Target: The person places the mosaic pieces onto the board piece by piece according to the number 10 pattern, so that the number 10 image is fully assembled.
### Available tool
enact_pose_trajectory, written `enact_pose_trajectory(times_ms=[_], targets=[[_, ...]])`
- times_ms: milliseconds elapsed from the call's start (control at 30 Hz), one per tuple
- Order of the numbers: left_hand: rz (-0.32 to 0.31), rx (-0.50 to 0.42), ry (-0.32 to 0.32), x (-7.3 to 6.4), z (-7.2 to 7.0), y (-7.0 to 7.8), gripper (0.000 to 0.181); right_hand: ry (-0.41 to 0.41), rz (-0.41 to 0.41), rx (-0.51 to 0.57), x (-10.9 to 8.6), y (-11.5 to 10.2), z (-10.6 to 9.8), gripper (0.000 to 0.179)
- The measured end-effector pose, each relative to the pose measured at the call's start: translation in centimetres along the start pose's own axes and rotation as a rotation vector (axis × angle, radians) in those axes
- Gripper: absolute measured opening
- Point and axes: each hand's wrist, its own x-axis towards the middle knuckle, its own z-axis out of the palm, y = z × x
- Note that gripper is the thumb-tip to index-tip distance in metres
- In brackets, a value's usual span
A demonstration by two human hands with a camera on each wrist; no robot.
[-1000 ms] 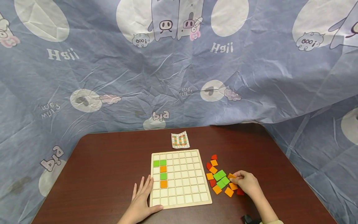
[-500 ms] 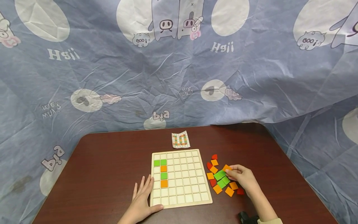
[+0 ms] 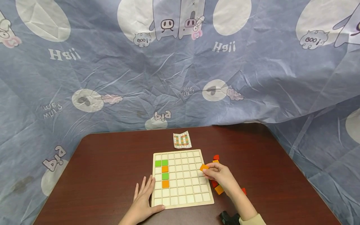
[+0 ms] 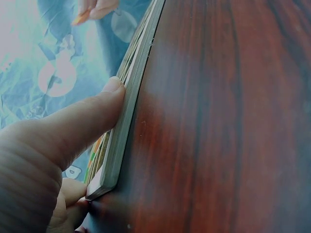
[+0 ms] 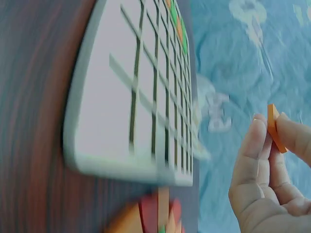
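A pale wooden grid board (image 3: 189,198) lies on the dark table. On its left side sit two green square tiles in one row, the right one being a green tile (image 3: 164,162) that tops a column of alternating orange and green squares. My left hand (image 3: 141,203) rests against the board's left edge with fingers spread, its thumb (image 4: 92,114) along the front edge. Between thumb and fingertips, my right hand (image 3: 222,177) pinches an orange square tile (image 3: 204,167) above the board's right edge. In the right wrist view, that orange tile (image 5: 274,128) appears edge-on.
Right of the board lie loose tiles, partly hidden by my right hand, among them a red tile (image 3: 216,157) and an orange tile (image 3: 219,189). Behind the board is a small pattern card (image 3: 182,140). A printed blue cloth (image 3: 140,78) hangs beyond the table (image 3: 112,162).
My right hand has carried the orange tile left from the loose pile to the board's right edge. My left hand has stayed at the board.
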Motion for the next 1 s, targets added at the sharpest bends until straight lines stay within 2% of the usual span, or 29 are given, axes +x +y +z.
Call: enact_pose_trajectory(times_ms=[200, 300, 500, 667, 1000], targets=[[0.005, 0.009, 0.010, 0.0, 0.1, 0.0, 0.114, -0.098, -0.072, 0.014, 0.1, 0.3, 4.4, 0.032], [0.007, 0.005, 0.014, 0.0, 0.1, 0.1, 0.114, -0.129, -0.087, -0.012, 0.1, 0.4, 6.5, 0.028], [-0.003, 0.029, 0.005, 0.0, 0.0, 0.2, 0.113, -0.173, -0.139, -0.180, 0.0, 0.9, 9.8, 0.022], [0.015, 0.028, 0.007, 0.0, 0.0, 0.2, 0.112, -0.161, -0.206, -0.351, -0.1, 1.0, 11.5, 0.016], [0.007, 0.039, -0.002, 0.0, -0.2, 0.2, 0.113, -0.173, -0.260, -0.466, -0.3, 1.2, 13.2, 0.010]])
